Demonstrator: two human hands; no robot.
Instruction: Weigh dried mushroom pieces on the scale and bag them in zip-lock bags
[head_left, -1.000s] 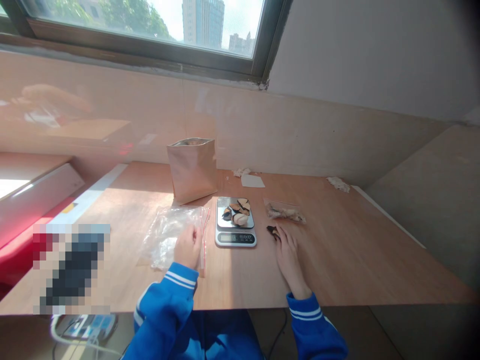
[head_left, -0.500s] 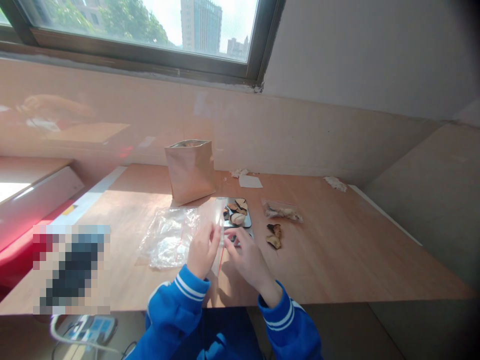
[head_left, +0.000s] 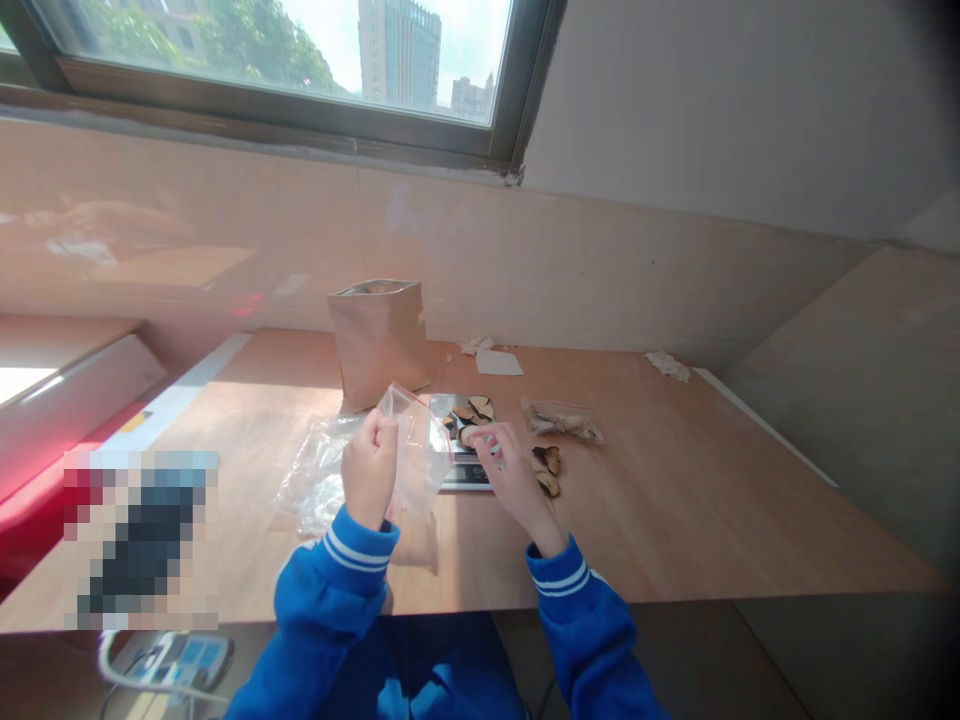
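- Now a small clear zip bag (head_left: 416,460) with a red-lined mouth hangs up off the light wooden tabletop (head_left: 675,480), in front of the scale, no longer down on the wood.
- The left hand (head_left: 370,475), in a blue striped sleeve (head_left: 330,590), is clamped on the bag's upper corner.
- The right hand (head_left: 516,480) has its fingertips (head_left: 487,438) pinched together near the bag's red-lined edge; whether they grip it or sit just beside it, I cannot tell.
- The hands stand apart, with the bag between them.
- Behind the bag, a flat steel digital kitchen scale (head_left: 465,478) carries dark-skinned dried mushroom slices (head_left: 469,420).
- Two loose dried slices (head_left: 549,470) lie on the wood just beyond the right hand, near a sealed clear bag of pale pieces (head_left: 562,422).
- A crumpled clear plastic sheet (head_left: 315,480) lies left of the raised bag; a tan paper pouch (head_left: 377,340) stands upright behind it.
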